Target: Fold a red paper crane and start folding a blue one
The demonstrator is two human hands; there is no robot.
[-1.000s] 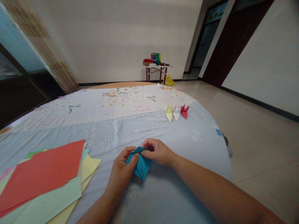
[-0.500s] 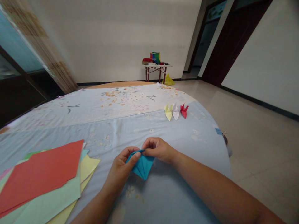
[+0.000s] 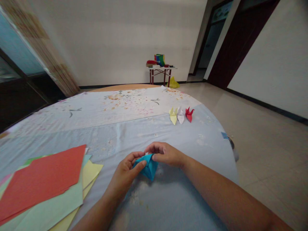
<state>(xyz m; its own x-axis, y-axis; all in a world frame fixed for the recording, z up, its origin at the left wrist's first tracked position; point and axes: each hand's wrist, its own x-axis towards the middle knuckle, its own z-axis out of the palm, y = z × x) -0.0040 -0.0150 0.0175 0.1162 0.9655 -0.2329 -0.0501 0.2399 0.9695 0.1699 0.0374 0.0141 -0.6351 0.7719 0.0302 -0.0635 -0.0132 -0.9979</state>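
Note:
Between my two hands is a piece of folded blue paper (image 3: 150, 170), its point hanging down toward me. My left hand (image 3: 130, 165) pinches its left side, thumb lying on the front face. At the upper right edge, my right hand (image 3: 166, 154) grips the paper between thumb and fingers. The fingertips behind the paper are partly hidden. Farther off to the right stand three folded paper cranes: a yellow crane (image 3: 173, 116), a white crane (image 3: 180, 115) and a red crane (image 3: 189, 114).
A loose stack of coloured paper topped by red sheets (image 3: 48, 179) lies at the left. A light blue floral tablecloth (image 3: 101, 141) covers the round table. By the far wall, a small table (image 3: 162, 68) carries a colourful bag (image 3: 159, 59) and other items.
The blue paper has tilted, and its top edge now bulges open between my hands. My right thumb has shifted slightly right along that edge. The cranes and the paper stack stay put.

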